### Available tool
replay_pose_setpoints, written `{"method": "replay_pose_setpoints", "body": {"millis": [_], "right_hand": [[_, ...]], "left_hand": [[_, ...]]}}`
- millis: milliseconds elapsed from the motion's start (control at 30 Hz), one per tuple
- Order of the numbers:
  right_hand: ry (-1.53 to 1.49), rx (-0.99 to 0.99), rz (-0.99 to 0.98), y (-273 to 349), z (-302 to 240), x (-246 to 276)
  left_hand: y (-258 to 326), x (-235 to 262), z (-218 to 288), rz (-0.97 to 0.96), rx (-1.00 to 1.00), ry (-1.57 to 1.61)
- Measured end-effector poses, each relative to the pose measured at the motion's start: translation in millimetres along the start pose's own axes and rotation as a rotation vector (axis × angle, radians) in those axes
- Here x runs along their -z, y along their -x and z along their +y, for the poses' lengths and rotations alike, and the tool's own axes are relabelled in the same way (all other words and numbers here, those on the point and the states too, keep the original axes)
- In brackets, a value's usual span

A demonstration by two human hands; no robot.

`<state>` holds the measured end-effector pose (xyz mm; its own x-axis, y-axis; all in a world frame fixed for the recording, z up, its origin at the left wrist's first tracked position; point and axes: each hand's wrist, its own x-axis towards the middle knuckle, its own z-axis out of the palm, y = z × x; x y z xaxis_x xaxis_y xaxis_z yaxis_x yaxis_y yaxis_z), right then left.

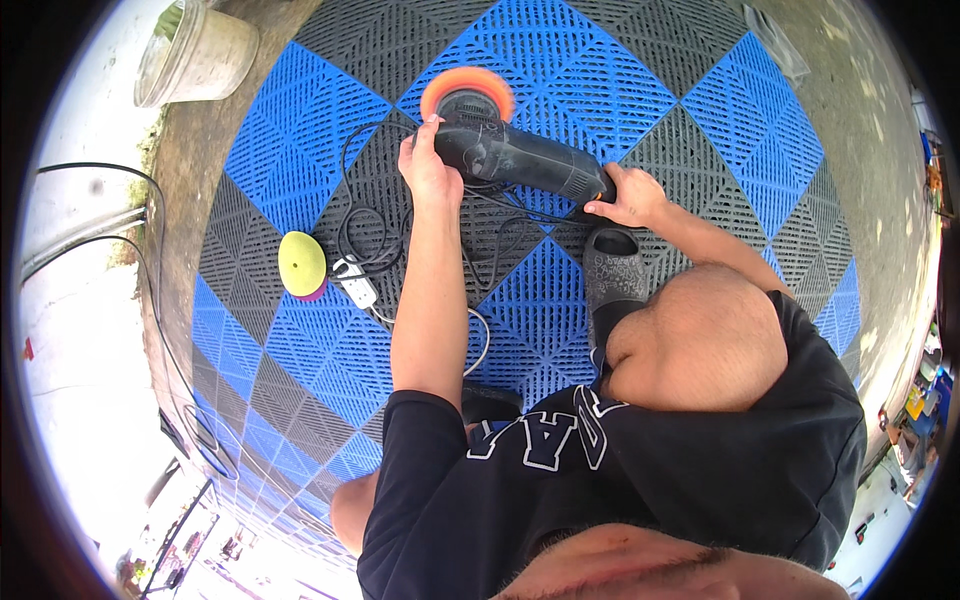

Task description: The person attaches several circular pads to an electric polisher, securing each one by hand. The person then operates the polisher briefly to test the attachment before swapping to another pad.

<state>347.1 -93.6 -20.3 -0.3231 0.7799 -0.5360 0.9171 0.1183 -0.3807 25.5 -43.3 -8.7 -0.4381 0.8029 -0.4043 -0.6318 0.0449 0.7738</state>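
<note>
A black, dusty power polisher lies across the view with an orange round pad at its far left end. My left hand grips the polisher's head end, next to the pad. At the other end, my right hand is wrapped round the rear of the body. The pad's edge looks blurred. Black cable lies in loops on the floor left of and below the tool. My fingers' undersides are hidden by the polisher.
Blue and black slatted floor tiles spread under everything. Left of my arm lie a yellow-green foam pad and a white power strip. A whitish bucket stands at the far left. My shoe is just below my right hand.
</note>
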Motion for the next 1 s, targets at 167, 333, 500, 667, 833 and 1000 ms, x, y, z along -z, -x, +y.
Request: {"method": "replay_pose_setpoints", "body": {"millis": [167, 333, 500, 667, 833, 1000], "right_hand": [[-0.007, 0.003, -0.005, 0.7, 0.8, 1.0], [0.003, 0.004, -0.002, -0.5, 2.5, -1.5], [0.004, 0.005, -0.004, -1.3, 3.4, -2.8], [0.005, 0.010, 0.004, -1.0, 4.9, -4.0], [-0.023, 0.066, 0.040, -1.8, 10.9, -10.4], [-0.071, 0.168, 0.126, -7.9, 28.4, -23.4]], "left_hand": [[3.0, -3.2, 2.9, -0.014, 0.001, -0.011], [3.4, -3.3, 3.0, -0.032, -0.006, -0.008], [2.9, -1.3, 1.9, -0.015, -0.002, -0.004], [1.8, 0.2, 1.9, -0.030, 0.013, 0.002], [1.0, 2.1, 1.5, -0.021, 0.009, -0.009], [2.5, 0.1, 2.9, -0.044, -0.003, 0.008]]}}
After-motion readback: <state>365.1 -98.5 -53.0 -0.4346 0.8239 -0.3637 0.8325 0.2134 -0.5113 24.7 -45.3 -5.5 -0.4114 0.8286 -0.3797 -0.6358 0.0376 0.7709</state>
